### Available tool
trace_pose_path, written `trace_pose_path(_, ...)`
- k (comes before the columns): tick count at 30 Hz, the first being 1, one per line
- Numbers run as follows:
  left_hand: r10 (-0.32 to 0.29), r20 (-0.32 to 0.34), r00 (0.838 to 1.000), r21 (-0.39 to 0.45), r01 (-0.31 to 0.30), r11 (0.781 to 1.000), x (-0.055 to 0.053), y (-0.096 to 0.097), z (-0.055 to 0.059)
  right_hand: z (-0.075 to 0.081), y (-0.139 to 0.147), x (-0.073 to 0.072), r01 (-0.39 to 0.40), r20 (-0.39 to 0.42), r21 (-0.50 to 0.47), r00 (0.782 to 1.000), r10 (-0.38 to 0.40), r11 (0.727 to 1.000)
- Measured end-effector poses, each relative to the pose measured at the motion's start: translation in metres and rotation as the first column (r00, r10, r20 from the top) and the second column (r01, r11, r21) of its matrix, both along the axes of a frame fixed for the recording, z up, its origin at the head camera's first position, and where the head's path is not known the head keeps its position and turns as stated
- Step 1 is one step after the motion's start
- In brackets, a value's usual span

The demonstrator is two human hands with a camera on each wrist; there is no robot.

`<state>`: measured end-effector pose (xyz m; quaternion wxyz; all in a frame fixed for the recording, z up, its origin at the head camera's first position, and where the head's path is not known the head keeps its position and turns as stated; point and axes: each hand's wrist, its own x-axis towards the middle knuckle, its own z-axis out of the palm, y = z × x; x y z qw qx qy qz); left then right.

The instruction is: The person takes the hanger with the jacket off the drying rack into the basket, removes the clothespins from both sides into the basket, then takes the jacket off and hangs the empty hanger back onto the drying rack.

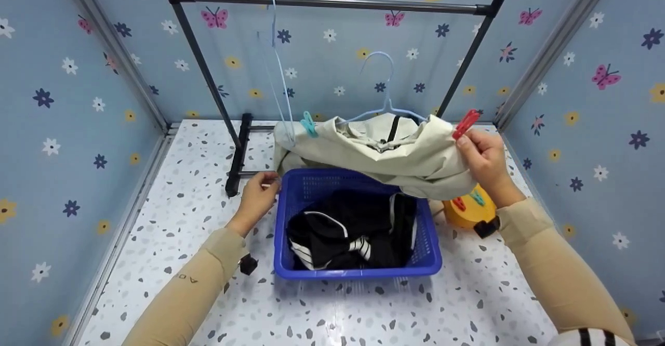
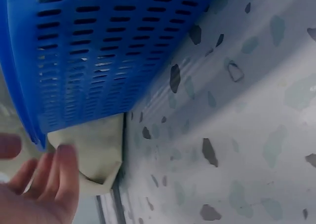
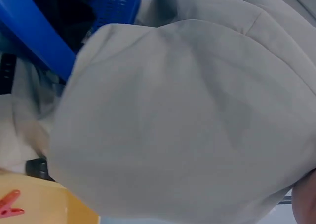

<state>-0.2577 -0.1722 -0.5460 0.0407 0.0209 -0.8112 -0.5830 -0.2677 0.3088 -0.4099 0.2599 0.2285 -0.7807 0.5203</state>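
A pale beige jacket hangs spread on a light blue hanger behind the blue basket. A teal clothespin is clipped at its left shoulder and a red clothespin stands at the right one. My right hand pinches the jacket's right shoulder just below the red clothespin. In the right wrist view the jacket's cloth fills most of the picture. My left hand is beside the left rim of the blue basket, holding nothing, fingers loosely bent.
Black clothes with white stripes lie in the basket. A yellow container with red and teal clothespins stands right of it. Behind is a black clothes rack, with another blue hanger hooked on its bar. Flowered walls enclose both sides.
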Motion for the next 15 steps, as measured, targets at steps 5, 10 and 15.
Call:
trace_pose_path(5,0.067,-0.278,0.958,-0.055,-0.086,0.995,0.002,0.002,0.014,-0.018,0.001,0.010,-0.020,0.085,0.027,0.996,0.017,0.999)
trace_pose_path(10,-0.141,-0.428,0.893,-0.238,0.039,0.970,0.001,0.002,0.030,-0.033,0.001,0.018,0.003,0.140,0.085,0.990,-0.015,0.996)
trace_pose_path(15,-0.364,-0.369,0.855,-0.440,0.184,0.879,-0.002,0.003,0.035,-0.052,-0.005,0.016,-0.102,0.091,-0.015,0.991,0.103,0.995)
